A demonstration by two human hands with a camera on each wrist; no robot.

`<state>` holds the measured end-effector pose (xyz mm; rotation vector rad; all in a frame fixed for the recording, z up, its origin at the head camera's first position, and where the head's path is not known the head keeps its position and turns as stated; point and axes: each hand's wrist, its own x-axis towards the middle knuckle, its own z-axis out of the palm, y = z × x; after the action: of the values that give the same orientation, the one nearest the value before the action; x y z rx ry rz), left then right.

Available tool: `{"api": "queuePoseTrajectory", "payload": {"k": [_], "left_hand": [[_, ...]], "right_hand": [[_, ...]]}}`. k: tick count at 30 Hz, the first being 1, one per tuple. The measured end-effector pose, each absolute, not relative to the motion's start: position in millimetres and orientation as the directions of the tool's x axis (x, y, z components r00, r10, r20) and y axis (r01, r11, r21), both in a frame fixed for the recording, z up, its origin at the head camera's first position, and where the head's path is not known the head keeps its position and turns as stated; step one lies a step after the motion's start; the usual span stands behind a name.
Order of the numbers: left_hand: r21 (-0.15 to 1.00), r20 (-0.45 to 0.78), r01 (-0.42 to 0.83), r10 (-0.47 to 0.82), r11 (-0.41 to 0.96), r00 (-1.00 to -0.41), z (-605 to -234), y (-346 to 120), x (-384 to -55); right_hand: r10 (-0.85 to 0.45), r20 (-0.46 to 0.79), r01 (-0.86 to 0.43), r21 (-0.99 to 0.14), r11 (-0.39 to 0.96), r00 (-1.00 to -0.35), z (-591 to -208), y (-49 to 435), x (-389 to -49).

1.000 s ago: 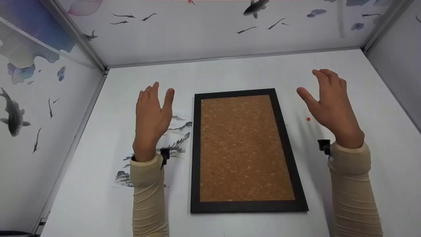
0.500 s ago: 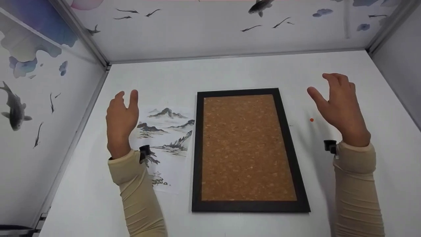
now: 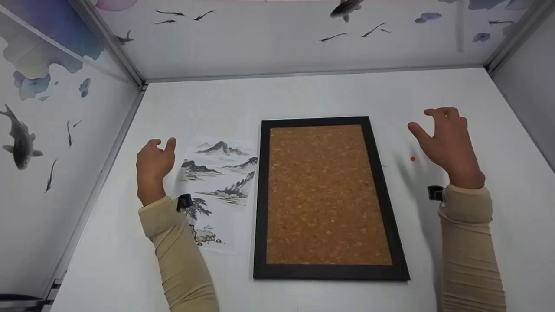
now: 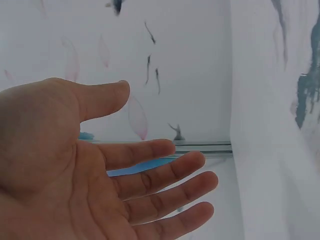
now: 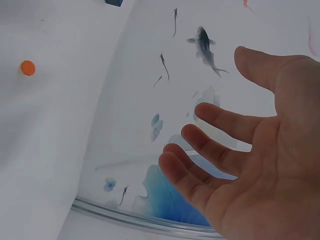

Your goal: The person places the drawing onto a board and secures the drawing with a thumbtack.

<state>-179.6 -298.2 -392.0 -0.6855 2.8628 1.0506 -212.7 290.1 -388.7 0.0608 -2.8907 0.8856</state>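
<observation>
A board with a cork-like brown face and a black frame (image 3: 318, 195) lies flat on the white table. At its left side lies a sheet of paper with an ink landscape of mountains and trees (image 3: 223, 173). My left hand (image 3: 154, 167) hovers left of the sheet, holding nothing. To the right of the board my right hand (image 3: 451, 147) is raised, also holding nothing. Each wrist view shows a bare palm with spread, slightly bent fingers: the left hand (image 4: 115, 165) and the right hand (image 5: 260, 150).
A small round orange piece (image 3: 412, 158) lies on the table (image 3: 303, 97) near my right hand. White panels printed with fish and coloured blots (image 3: 269, 41) enclose the table at the back and sides. A dark object (image 3: 21, 301) shows at the lower left edge.
My left hand has moved left, uncovering more of the landscape sheet, and then down a little. The right hand has shifted slightly right and lowered, its fingers bending more. Board and sheet stay put.
</observation>
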Motion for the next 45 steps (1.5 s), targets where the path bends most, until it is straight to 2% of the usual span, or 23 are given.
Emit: {"api": "queuePoseTrajectory", "payload": {"k": [10,19,25,45], "left_hand": [[0.532,-0.362,-0.442,-0.278,0.722,-0.89,-416,-305,-191],[0.48,-0.404,-0.437,-0.251,0.76,-0.88,-420,-304,-194],[0.47,-0.407,-0.432,-0.245,0.77,-0.88,-422,-303,-195],[0.476,-0.408,-0.454,-0.268,0.753,-0.873,-433,-300,-198]], "right_hand": [[-0.032,0.024,-0.04,-0.529,0.847,-0.999,-408,295,-220],[-0.143,-0.164,-0.044,-0.492,0.87,-0.976,-425,301,-229],[-0.136,-0.262,-0.003,-0.452,0.892,-0.955,-434,302,-232],[-0.135,-0.294,0.011,-0.445,0.895,-0.946,-438,303,-229]]}}
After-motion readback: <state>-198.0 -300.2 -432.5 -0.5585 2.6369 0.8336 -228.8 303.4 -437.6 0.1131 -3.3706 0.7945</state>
